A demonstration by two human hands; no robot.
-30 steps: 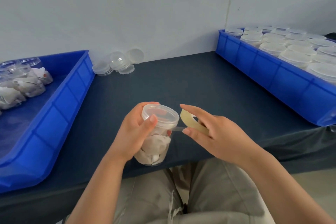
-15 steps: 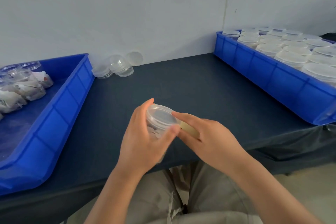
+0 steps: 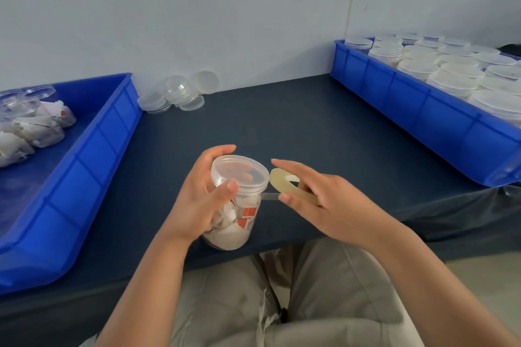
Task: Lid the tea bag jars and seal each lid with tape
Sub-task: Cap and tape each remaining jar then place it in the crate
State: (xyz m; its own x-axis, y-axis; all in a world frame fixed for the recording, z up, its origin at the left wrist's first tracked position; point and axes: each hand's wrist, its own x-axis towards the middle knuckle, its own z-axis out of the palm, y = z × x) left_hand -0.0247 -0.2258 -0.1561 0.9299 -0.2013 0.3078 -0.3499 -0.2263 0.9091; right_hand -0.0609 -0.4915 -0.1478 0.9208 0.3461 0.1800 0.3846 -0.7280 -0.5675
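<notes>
Tape roll (image 3: pixel 277 184) farther from tea-bag jar (image 3: pixel 239 229)

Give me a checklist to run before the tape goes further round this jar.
1. The lid sits on the jar: ok.
2. The lid is pressed fully down: cannot tell.
3. The left hand grips the jar near its top: ok.
4. The right hand holds the tape roll: ok.
5. The strip of tape runs straight from the roll to the jar, just under the lid: ok.
6. The strip covers the seam between lid and jar: cannot tell.
</notes>
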